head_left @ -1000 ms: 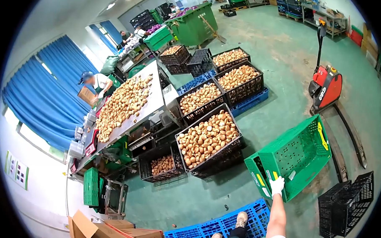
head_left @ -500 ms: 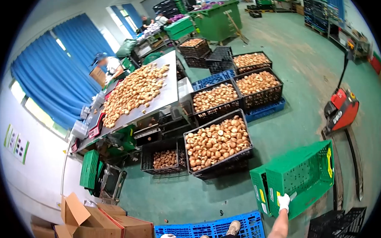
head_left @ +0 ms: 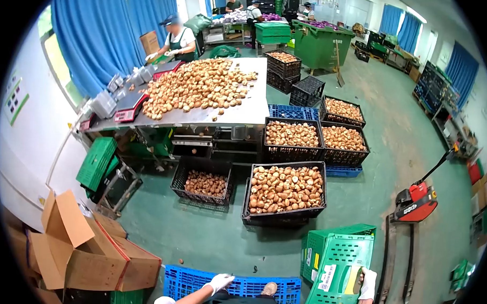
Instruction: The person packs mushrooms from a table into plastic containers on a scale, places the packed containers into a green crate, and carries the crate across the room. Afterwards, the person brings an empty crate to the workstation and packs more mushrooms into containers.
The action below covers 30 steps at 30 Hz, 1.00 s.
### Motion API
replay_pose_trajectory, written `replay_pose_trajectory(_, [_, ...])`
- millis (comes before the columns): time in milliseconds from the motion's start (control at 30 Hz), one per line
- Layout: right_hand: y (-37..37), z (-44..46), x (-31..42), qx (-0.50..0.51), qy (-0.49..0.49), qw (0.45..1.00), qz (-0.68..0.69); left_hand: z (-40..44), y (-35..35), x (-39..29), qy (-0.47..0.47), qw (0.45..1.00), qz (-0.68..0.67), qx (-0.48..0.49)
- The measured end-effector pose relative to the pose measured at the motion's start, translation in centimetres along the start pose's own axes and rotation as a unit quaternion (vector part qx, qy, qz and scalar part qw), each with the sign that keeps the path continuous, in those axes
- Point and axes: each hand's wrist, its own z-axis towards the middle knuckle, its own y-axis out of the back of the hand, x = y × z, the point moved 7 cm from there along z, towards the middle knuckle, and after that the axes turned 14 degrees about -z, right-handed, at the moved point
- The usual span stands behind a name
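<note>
My right hand, in a white glove, is closed on the end of a green plastic crate, by a yellow patch. This crate is tilted, with its perforated side and a white label facing me. Behind it on the left, a second green crate partly shows. My left hand, also gloved, is held over the blue pallet at my feet. Its fingers look loosely stretched out, with nothing visible in them.
Black crates of mushrooms stand ahead. More mushrooms cover a metal table, where a person works. Cardboard boxes are at left. A red pallet jack stands at right, its forks pointing towards me.
The view has turned and levelled. My right hand has shifted from the near rim to the crate's end, and the crate has tipped. My left hand has come further into view.
</note>
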Motion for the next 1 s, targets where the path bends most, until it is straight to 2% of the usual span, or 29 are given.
replay_pose_trajectory(33, [-0.4, -1.5, 1.7, 0.006, -0.004, 1.0, -0.001, 0.1, -0.5, -2.2, 0.004, 1.0, -0.013, 0.012])
replay_pose_trajectory(100, [-2.5, -6.2, 7.4, 0.019, 0.113, 0.993, -0.011, -3.3, -2.2, -10.0, -0.037, 0.99, -0.108, 0.084])
replay_pose_trajectory(133, [-3.3, -8.1, 10.0, 0.017, 0.176, 0.984, -0.019, -4.7, -2.6, -13.5, -0.084, 0.983, -0.104, 0.128])
replay_pose_trajectory(167, [-4.0, -10.4, 12.5, 0.011, 0.176, 0.984, -0.004, -6.1, -3.1, -16.0, -0.129, 0.971, -0.102, 0.173])
replay_pose_trajectory(233, [-4.8, -14.2, 17.0, 0.029, 0.245, 0.969, -0.017, -8.4, -3.2, -19.7, -0.255, 0.943, -0.08, 0.199])
replay_pose_trajectory(300, [-6.7, -20.2, 22.3, 0.008, 0.24, 0.97, 0.029, -12.9, -2.4, -23.2, -0.306, 0.906, -0.122, 0.266])
replay_pose_trajectory(367, [-9.1, -23.9, 25.8, 0.033, 0.248, 0.966, 0.066, -14.7, -0.9, -24.8, -0.377, 0.879, -0.086, 0.279])
replay_pose_trajectory(400, [-10.1, -25.4, 27.2, 0.016, 0.266, 0.961, 0.081, -15.7, 0.3, -25.2, -0.4, 0.868, -0.108, 0.274])
replay_pose_trajectory(433, [-11.2, -26.8, 28.7, 0.0, 0.284, 0.954, 0.095, -17.5, 2.2, -26.2, -0.453, 0.837, -0.172, 0.252])
replay_pose_trajectory(467, [-12.9, -28.7, 29.9, 0.056, 0.289, 0.949, 0.116, -18.6, 4.3, -26.6, -0.452, 0.833, -0.209, 0.241])
replay_pose_trajectory(500, [-13.9, -29.7, 30.8, 0.013, 0.289, 0.95, 0.12, -19.5, 6.5, -26.8, -0.452, 0.826, -0.245, 0.23])
replay_pose_trajectory(567, [-17.2, -33.1, 33.1, 0.008, 0.314, 0.941, 0.123, -21.2, 10.4, -26.3, -0.448, 0.813, -0.325, 0.183])
replay_pose_trajectory(633, [-20.9, -34.6, 35.3, 0.049, 0.376, 0.92, 0.096, -21.8, 14.3, -24.9, -0.518, 0.773, -0.361, 0.057])
replay_pose_trajectory(667, [-23.4, -37.6, 36.7, 0.057, 0.375, 0.921, 0.089, -21.8, 15.8, -23.9, -0.519, 0.762, -0.386, 0.022])
replay_pose_trajectory(700, [-25.7, -37.9, 37.9, 0.081, 0.43, 0.897, 0.069, -21.9, 17.4, -22.7, -0.521, 0.749, -0.41, -0.013])
replay_pose_trajectory(800, [-33.9, -41.9, 40.4, 0.188, 0.425, 0.885, 0.03, -22.3, 21.7, -19.0, -0.492, 0.726, -0.47, -0.093])
replay_pose_trajectory(833, [-37.1, -42.2, 41.3, 0.252, 0.455, 0.854, 0.002, -22.9, 22.9, -18.1, -0.477, 0.703, -0.517, -0.101])
replay_pose_trajectory(900, [-43.0, -43.2, 42.6, 0.366, 0.438, 0.821, -0.004, -23.4, 24.6, -15.9, -0.443, 0.678, -0.572, -0.132])
replay_pose_trajectory(1000, [-51.6, -43.7, 42.8, 0.498, 0.414, 0.759, -0.065, -22.7, 25.8, -12.2, -0.455, 0.62, -0.59, -0.247])
